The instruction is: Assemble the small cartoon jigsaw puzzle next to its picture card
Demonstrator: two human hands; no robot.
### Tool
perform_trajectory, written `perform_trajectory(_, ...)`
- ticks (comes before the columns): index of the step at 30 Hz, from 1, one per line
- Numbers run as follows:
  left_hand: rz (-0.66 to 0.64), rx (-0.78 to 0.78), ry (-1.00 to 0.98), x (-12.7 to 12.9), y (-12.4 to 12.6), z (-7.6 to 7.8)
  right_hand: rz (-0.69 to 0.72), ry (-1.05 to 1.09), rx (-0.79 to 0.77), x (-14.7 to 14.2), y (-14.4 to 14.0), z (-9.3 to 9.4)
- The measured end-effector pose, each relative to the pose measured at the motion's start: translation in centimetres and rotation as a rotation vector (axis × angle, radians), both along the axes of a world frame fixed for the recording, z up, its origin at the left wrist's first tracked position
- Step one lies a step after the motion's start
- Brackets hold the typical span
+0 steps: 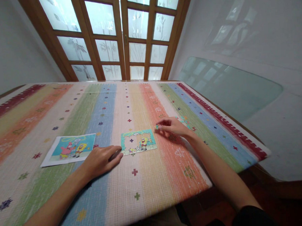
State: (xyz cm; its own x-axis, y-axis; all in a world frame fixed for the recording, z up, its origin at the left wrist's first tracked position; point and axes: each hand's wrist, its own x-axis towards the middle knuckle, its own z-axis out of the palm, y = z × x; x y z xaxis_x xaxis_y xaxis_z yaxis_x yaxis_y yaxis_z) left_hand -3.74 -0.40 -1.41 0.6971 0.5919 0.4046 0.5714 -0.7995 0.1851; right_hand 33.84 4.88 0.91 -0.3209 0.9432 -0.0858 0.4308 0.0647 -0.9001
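Observation:
A partly assembled jigsaw puzzle (150, 145) lies on the striped tablecloth; its frame is joined around a gap, with a yellow cartoon figure at its right side. My left hand (102, 158) rests on the cloth, thumb and fingers apart, the fingertips touching the puzzle's left edge. Just off the right edge, my right hand (174, 126) pinches a small puzzle piece (156, 127) between thumb and fingers. Loose puzzle pieces (185, 119) are scattered beyond the right hand, partly hidden by it. A printed reference picture (72, 149) with cartoon figures lies left of my left hand.
The striped tablecloth (125, 104) covers a large table whose near edge is close to my body. White walls stand at both sides, and a pale glass panel (230, 83) is by the right one. Wooden doors with frosted panes (107, 49) are behind the table.

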Motion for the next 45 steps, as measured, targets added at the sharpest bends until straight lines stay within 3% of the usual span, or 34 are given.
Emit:
perform_trajectory(7,-0.004,0.005,-0.016,0.0,0.1,-0.1,0.088,0.003,-0.014,-2.3,-1.0,-0.5)
perform_trajectory(16,-0.013,0.020,-0.015,-0.1,0.1,-0.4,0.231,-0.170,0.249,-3.3,-1.1,-0.7)
perform_trajectory(25,-0.004,0.009,-0.010,-0.1,0.0,-0.3,0.218,-0.186,0.209,-3.8,-1.5,-1.1)
perform_trajectory(35,-0.005,-0.002,-0.020,0.1,0.0,-0.2,0.258,-0.221,0.292,-4.6,-1.3,-0.6)
perform_trajectory(45,0.000,-0.027,-0.009,0.1,0.0,-0.1,0.226,-0.213,0.241,-5.1,-1.3,0.0)
